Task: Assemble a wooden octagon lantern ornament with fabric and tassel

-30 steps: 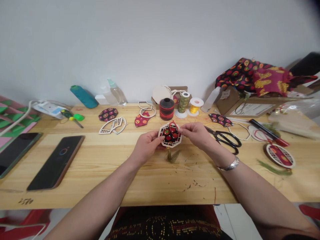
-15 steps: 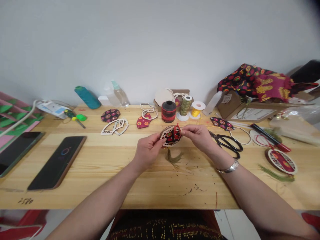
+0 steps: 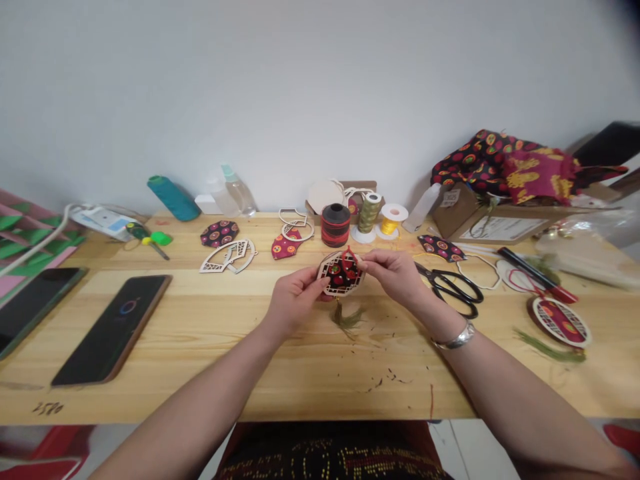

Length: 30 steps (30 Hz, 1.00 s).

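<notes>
An octagonal pendant [image 3: 342, 275] with a pale wooden lattice frame and dark patterned cloth is held up between my hands above the table. My left hand [image 3: 299, 293] pinches its left edge, thumb on the front. At its upper right edge, my right hand [image 3: 390, 270] is closed with thumb and finger on the rim. A red cord [image 3: 351, 257] loops over the top of the pendant. Below it hangs an olive-green tassel [image 3: 346, 319]. Black-handled scissors [image 3: 454, 288] lie just right of my right wrist, partly hidden by it.
Thread spools, a red-and-black one [image 3: 335, 225] among them, stand behind my hands. Wooden frame pieces [image 3: 229, 257] and cloth pieces lie left of them. A finished-looking oval pendant [image 3: 560, 321] and a marker [image 3: 537, 275] are at right, phones [image 3: 113, 330] at left, a cardboard box [image 3: 453, 217] behind.
The pendant has turned to face me more squarely, and its lattice shows more fully. Both hands keep their hold. The whole view has shifted slightly.
</notes>
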### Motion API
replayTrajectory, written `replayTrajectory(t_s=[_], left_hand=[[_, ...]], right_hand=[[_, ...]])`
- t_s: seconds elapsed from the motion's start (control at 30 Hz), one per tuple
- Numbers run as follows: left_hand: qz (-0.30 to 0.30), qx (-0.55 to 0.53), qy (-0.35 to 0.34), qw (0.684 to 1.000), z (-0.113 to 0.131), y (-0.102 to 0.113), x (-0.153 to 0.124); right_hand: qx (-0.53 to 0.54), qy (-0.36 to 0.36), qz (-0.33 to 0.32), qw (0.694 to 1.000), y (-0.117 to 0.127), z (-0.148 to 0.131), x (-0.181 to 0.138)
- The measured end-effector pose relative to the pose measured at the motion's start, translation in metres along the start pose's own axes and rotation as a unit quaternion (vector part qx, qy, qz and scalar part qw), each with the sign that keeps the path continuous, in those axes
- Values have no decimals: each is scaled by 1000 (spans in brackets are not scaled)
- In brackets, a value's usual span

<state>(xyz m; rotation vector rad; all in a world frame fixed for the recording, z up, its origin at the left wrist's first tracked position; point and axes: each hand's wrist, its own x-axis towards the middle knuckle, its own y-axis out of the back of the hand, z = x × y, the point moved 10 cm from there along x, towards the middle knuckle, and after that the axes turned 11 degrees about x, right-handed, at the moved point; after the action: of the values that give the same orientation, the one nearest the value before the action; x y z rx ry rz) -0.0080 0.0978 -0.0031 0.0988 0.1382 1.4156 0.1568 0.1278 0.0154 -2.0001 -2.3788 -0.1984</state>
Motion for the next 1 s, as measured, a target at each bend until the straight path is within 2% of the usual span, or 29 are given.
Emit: replayTrajectory(t_s=[0.27, 0.43, 0.63, 0.83, 1.0], left_hand=[[-38, -144, 84, 985, -23, -9, 4], [-39, -181, 114, 976, -27, -10, 5], [-22, -206, 130, 970, -32, -6, 7], [-31, -231, 155, 960, -34, -9, 6], [-28, -232, 162, 959, -35, -9, 6]], right_hand=[[85, -49, -23, 995, -9, 5, -1], [234, -124, -74, 961, -18, 21, -3], [260, -156, -70, 950, -16, 26, -3], [320, -198, -108, 920, -29, 25, -8], [333, -202, -113, 914, -33, 24, -9]])
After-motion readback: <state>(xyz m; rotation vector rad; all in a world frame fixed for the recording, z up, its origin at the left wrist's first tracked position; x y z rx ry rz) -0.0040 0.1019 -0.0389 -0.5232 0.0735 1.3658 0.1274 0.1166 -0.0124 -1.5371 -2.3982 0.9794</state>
